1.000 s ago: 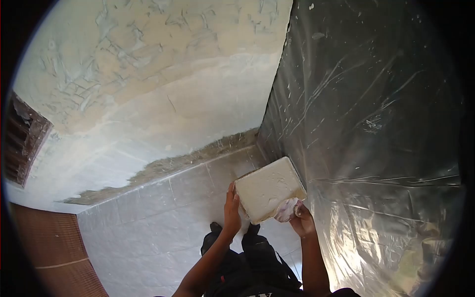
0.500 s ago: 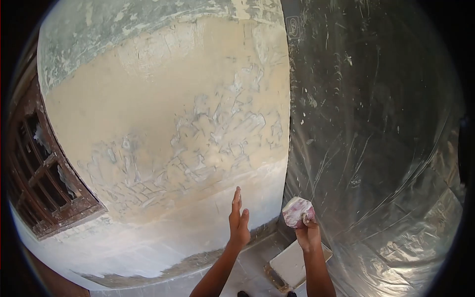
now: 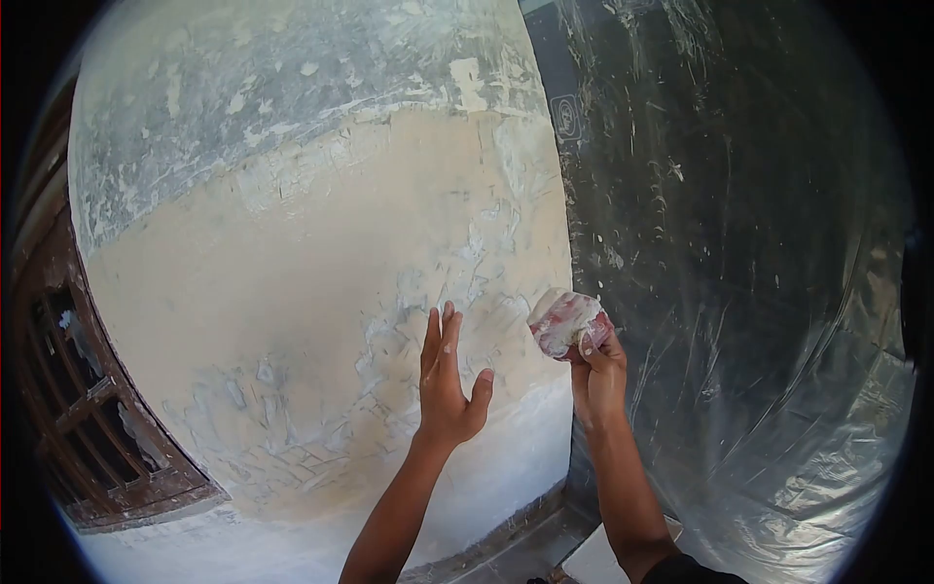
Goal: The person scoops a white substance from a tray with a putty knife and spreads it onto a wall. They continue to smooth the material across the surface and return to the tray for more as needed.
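Observation:
My right hand (image 3: 601, 383) grips a flat reddish putty spreader (image 3: 564, 323) smeared with whitish putty, thumb pressed on its near face. It is raised close to the right edge of the wall (image 3: 282, 263), overlapping that edge in view. My left hand (image 3: 449, 397) is lifted in front of the wall's lower middle, fingers stretched upward and thumb apart, holding nothing. Behind both hands, rough streaks of pale putty mark the beige coat. Higher up, the wall is grey-green with white patches.
A brown wooden window frame with bars (image 3: 107, 419) is set at the left. Dark plastic sheeting (image 3: 739, 253), spattered with white, hangs along the right side. A pale-topped rectangular block or container (image 3: 595, 560) sits on the floor (image 3: 511, 550), partly behind my right forearm.
Both hands have risen; my right hand has brought the spreader up and left toward the wall's edge, and my left hand has moved slightly left. The view has tilted upward.

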### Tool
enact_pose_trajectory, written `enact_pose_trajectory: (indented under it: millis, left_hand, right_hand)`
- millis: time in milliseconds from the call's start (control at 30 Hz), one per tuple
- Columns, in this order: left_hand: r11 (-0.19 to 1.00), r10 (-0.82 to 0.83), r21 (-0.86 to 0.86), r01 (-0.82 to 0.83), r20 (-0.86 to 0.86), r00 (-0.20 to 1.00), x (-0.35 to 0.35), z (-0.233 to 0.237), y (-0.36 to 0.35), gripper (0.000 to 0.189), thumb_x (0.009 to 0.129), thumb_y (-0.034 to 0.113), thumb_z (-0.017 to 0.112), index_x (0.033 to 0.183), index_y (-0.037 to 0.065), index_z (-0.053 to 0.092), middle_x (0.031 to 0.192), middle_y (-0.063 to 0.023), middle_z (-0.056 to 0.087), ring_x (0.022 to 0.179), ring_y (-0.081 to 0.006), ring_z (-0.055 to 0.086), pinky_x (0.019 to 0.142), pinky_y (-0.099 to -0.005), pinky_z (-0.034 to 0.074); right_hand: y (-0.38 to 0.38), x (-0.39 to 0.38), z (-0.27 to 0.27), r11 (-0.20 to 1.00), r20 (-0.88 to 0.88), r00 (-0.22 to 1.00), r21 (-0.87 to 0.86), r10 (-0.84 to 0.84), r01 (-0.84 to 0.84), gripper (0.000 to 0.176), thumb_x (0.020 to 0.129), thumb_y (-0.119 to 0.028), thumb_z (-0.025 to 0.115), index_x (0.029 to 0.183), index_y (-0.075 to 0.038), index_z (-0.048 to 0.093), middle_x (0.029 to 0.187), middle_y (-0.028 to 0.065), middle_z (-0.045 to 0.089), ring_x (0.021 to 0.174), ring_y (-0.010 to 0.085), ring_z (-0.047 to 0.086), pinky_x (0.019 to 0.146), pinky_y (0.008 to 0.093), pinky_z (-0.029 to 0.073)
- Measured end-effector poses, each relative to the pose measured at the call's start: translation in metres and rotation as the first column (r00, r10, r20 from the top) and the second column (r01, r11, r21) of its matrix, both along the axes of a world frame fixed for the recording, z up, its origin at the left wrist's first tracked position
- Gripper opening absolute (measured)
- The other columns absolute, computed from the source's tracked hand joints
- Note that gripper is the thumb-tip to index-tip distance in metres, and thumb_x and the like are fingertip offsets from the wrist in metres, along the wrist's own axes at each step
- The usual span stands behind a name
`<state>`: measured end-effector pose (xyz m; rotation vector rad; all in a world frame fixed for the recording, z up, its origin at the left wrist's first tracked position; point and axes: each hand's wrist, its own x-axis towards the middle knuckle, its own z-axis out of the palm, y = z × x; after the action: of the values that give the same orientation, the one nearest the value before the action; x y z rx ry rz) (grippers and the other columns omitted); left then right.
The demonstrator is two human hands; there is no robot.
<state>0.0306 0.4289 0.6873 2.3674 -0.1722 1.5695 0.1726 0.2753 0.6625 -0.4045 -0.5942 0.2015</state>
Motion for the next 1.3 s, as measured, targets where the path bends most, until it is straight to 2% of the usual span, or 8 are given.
enact_pose_trajectory:
  millis: [267, 433, 500, 600, 667, 800, 1167, 1300]
  left_hand:
    - [0.891, 0.277, 0.365, -0.268, 0.029, 0.960, 0.050, 0.107, 0.043, 0.075, 0.086, 0.014, 0.059, 0.152, -0.004, 0.030, 0.160, -0.0235, 0.030, 0.151, -0.0459, 0.017, 0.121, -0.0565, 0.018]
    - [0.788, 0.376, 0.480, -0.385, 0.119, 0.919, 0.079, 0.168, 0.055, 0.076, 0.085, 0.013, 0.059, 0.152, -0.003, 0.029, 0.161, -0.0232, 0.028, 0.151, -0.0461, 0.015, 0.121, -0.0578, 0.015]
    - [0.735, 0.418, 0.517, -0.439, 0.164, 0.893, 0.087, 0.186, 0.060, 0.077, 0.084, 0.013, 0.060, 0.153, -0.003, 0.028, 0.161, -0.0232, 0.029, 0.151, -0.0463, 0.015, 0.122, -0.0577, 0.014]
    - [0.690, 0.447, 0.532, -0.490, 0.219, 0.867, 0.098, 0.204, 0.069, 0.077, 0.084, 0.013, 0.060, 0.153, -0.004, 0.028, 0.160, -0.0232, 0.029, 0.151, -0.0465, 0.014, 0.122, -0.0574, 0.014]
    - [0.679, 0.445, 0.536, -0.501, 0.243, 0.862, 0.102, 0.211, 0.072, 0.078, 0.084, 0.013, 0.060, 0.153, -0.004, 0.028, 0.160, -0.0232, 0.029, 0.151, -0.0466, 0.014, 0.122, -0.0572, 0.014]
    - [0.670, 0.446, 0.532, -0.518, 0.269, 0.854, 0.108, 0.212, 0.072, 0.076, 0.084, 0.013, 0.059, 0.152, -0.004, 0.029, 0.160, -0.0231, 0.029, 0.151, -0.0471, 0.015, 0.122, -0.0572, 0.014]
    - [0.670, 0.452, 0.527, -0.523, 0.269, 0.850, 0.113, 0.189, 0.076, 0.073, 0.085, 0.017, 0.056, 0.149, -0.009, 0.032, 0.159, -0.0283, 0.029, 0.150, -0.0507, 0.015, 0.121, -0.0593, 0.012]
    - [0.701, 0.431, 0.521, -0.487, 0.235, 0.871, 0.108, 0.173, 0.071, 0.072, 0.088, 0.016, 0.054, 0.152, -0.006, 0.029, 0.160, -0.0255, 0.029, 0.151, -0.0483, 0.014, 0.121, -0.0581, 0.013]
  right_hand:
    - [0.079, 0.080, 0.137, 0.939, 0.316, 0.894, -0.026, -0.318, 0.343, 0.031, 0.097, 0.007, 0.051, 0.124, 0.005, 0.065, 0.117, 0.0097, 0.069, 0.105, 0.0150, 0.063, 0.099, 0.0302, 0.047]
    - [0.120, 0.131, 0.197, 0.778, 0.644, 0.532, 0.162, -0.549, 0.607, 0.037, 0.093, 0.012, 0.049, 0.121, -0.003, 0.069, 0.114, 0.0142, 0.072, 0.107, 0.0194, 0.067, 0.096, 0.0298, 0.050]
    - [0.132, 0.148, 0.212, 0.763, 0.653, 0.502, 0.185, -0.567, 0.620, 0.041, 0.089, 0.014, 0.051, 0.120, -0.005, 0.070, 0.117, 0.0153, 0.071, 0.108, 0.0244, 0.068, 0.097, 0.0335, 0.050]
    - [0.144, 0.165, 0.226, 0.595, 0.678, 0.228, 0.373, -0.699, 0.712, 0.048, 0.080, 0.018, 0.053, 0.118, -0.005, 0.071, 0.122, 0.0119, 0.070, 0.112, 0.0278, 0.066, 0.101, 0.0373, 0.046]
    - [0.148, 0.170, 0.229, 0.367, 0.662, -0.072, 0.499, -0.746, 0.786, 0.057, 0.069, 0.018, 0.057, 0.118, -0.006, 0.071, 0.124, 0.0087, 0.069, 0.119, 0.0282, 0.062, 0.105, 0.0403, 0.039]
    - [0.164, 0.172, 0.206, 0.269, 0.650, -0.212, 0.558, -0.730, 0.785, 0.061, 0.062, 0.015, 0.062, 0.118, -0.007, 0.070, 0.124, 0.0087, 0.070, 0.123, 0.0275, 0.059, 0.106, 0.0446, 0.035]
    - [0.167, 0.140, 0.052, 0.321, 0.726, -0.145, 0.462, -0.672, 0.827, 0.057, 0.065, 0.011, 0.062, 0.119, -0.006, 0.071, 0.122, 0.0086, 0.070, 0.120, 0.0265, 0.061, 0.105, 0.0457, 0.035]
    - [0.153, 0.136, 0.044, 0.355, 0.691, -0.109, 0.493, -0.715, 0.794, 0.056, 0.065, 0.010, 0.061, 0.118, -0.005, 0.071, 0.119, 0.0095, 0.072, 0.116, 0.0290, 0.064, 0.103, 0.0465, 0.036]
